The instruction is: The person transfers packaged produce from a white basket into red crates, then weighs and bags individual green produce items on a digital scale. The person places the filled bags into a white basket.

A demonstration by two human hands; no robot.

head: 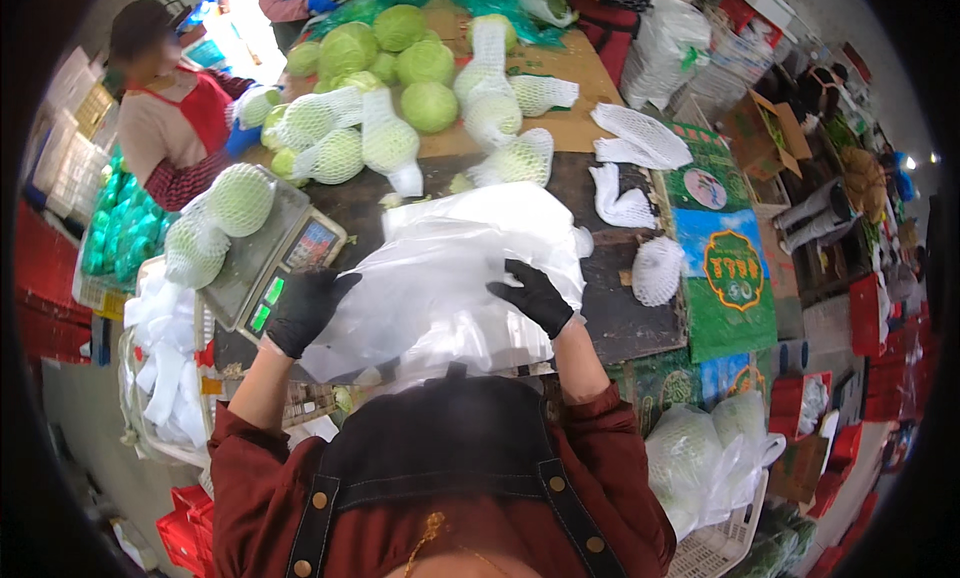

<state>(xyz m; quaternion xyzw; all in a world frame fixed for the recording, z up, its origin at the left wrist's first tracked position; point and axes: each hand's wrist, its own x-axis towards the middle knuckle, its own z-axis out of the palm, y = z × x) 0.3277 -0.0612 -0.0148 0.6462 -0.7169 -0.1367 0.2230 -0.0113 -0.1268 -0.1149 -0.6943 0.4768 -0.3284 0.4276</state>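
A stack of clear and white plastic bags (450,278) is spread flat in front of me. My left hand (306,311), in a black glove, is at its left edge beside the digital scale (262,259), thumb apart from the fingers. It partly covers the scale's front panel. On the right, my right hand (534,296), also black-gloved, rests over the bags with fingers spread. I see nothing gripped in either hand. Two net-sleeved cabbages, one upper (241,200) and one lower (196,251), sit on the scale.
Bare cabbages (424,61) and netted ones (390,131) pile up at the table's far side. Empty foam net sleeves (641,139) lie right, near a netted bundle (658,270). Across the left corner, a person (169,105) holds a netted cabbage. Bagged cabbages (697,458) fill a crate below right.
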